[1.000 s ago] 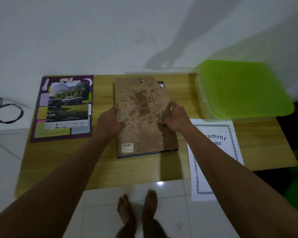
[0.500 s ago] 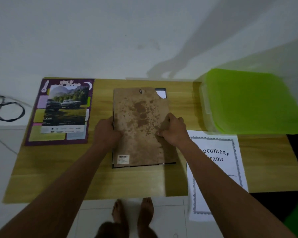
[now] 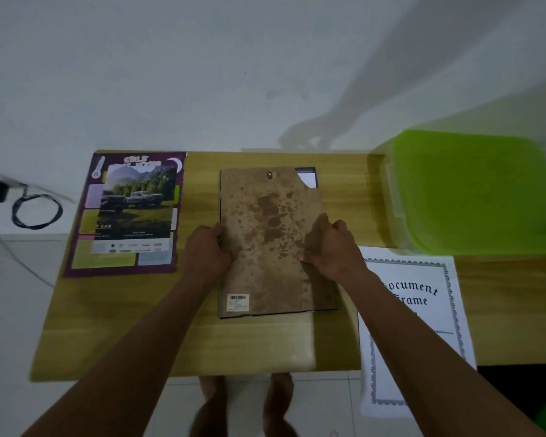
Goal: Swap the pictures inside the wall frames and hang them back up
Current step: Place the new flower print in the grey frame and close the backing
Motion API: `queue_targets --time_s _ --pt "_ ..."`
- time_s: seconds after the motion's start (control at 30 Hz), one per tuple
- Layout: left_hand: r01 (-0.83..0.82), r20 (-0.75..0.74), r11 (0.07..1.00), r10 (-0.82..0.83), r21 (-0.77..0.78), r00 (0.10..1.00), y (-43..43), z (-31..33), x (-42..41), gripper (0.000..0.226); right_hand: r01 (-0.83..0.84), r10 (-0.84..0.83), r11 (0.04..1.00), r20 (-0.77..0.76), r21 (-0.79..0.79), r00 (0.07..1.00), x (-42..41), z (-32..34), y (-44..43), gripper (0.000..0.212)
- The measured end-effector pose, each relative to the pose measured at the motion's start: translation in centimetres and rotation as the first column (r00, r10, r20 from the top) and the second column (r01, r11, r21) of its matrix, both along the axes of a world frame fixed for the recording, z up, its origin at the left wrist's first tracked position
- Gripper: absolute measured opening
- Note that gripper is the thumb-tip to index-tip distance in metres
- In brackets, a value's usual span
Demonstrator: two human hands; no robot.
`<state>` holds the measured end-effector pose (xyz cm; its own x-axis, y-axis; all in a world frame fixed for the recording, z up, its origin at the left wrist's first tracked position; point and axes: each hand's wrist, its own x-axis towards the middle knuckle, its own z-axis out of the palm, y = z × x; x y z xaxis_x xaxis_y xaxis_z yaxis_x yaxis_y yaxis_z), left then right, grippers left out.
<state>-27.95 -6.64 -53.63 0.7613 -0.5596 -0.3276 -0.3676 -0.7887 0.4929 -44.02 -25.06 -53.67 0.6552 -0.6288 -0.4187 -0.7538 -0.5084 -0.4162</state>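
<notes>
The wooden worktop (image 3: 139, 326) holds a green lidded box (image 3: 473, 190) at its right end. In the middle the frame (image 3: 265, 272) lies face down, its stained brown backing up. To its left a purple poster (image 3: 123, 266) carries a car picture (image 3: 136, 209). To its right a certificate sheet (image 3: 438, 316) overhangs the near edge. The left hand (image 3: 207, 250) and the right hand (image 3: 331, 250) grip the frame's side edges, fingers curled.

The flat hardboard frame back (image 3: 265, 247) is showing brown with darker blotchy stains. The wooden table (image 3: 265, 345) is showing pale yellow grain, the rectangular poster (image 3: 117, 272) purple, the paper certificate (image 3: 416, 274) white with grey scrollwork, the plastic box (image 3: 473, 190) lime green.
</notes>
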Motion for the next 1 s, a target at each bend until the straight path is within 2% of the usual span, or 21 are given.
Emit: queue_targets --time_s 0.07,0.17,0.23,0.33,0.4,0.5,0.63,0.87,1.0 --pt "0.012 0.006 1.0 -0.012 0.016 1.0 -0.2 0.2 0.0 0.053 -0.074 0.074 0.997 -0.026 -0.017 0.997 0.6 0.6 -0.1 0.101" --pt "0.036 0.028 0.999 -0.036 -0.015 0.999 -0.4 0.7 0.0 0.056 -0.268 0.265 0.963 -0.124 -0.009 0.956 1.9 1.3 -0.8 0.098" --pt "0.055 0.03 0.998 -0.055 -0.025 0.998 -0.5 0.8 -0.3 0.051 -0.327 0.325 0.945 -0.177 0.016 0.929 2.1 1.0 -1.0 0.098" --pt "0.164 0.052 0.986 -0.163 -0.008 0.985 -0.4 0.4 -0.9 0.051 -0.359 0.355 0.933 -0.171 0.008 0.919 1.9 0.4 -0.8 0.094" --pt "0.245 0.026 0.969 -0.245 0.009 0.969 -0.2 -0.3 -1.2 0.067 -0.386 0.385 0.922 -0.121 0.013 0.915 1.8 0.2 -0.7 0.098" --pt "0.272 -0.029 0.962 -0.271 0.037 0.962 0.0 -0.8 -1.3 0.091 -0.387 0.391 0.92 -0.079 0.056 0.917 1.5 -0.1 -0.9 0.114" --pt "0.291 -0.035 0.956 -0.29 0.033 0.956 0.0 -0.7 -1.2 0.097 -0.435 0.436 0.9 -0.107 0.037 0.894 1.0 -0.5 -1.4 0.135" --pt "0.442 -0.066 0.867 -0.439 0.23 0.896 -1.0 -0.4 -0.2 0.11 -0.436 0.435 0.9 -0.074 0.008 0.897 1.1 -0.2 -1.5 0.136" --pt "0.45 -0.017 0.861 -0.46 0.235 0.888 -0.8 -0.2 0.5 0.112 -0.429 0.428 0.903 -0.08 0.015 0.9 1.6 0.0 -1.5 0.137"
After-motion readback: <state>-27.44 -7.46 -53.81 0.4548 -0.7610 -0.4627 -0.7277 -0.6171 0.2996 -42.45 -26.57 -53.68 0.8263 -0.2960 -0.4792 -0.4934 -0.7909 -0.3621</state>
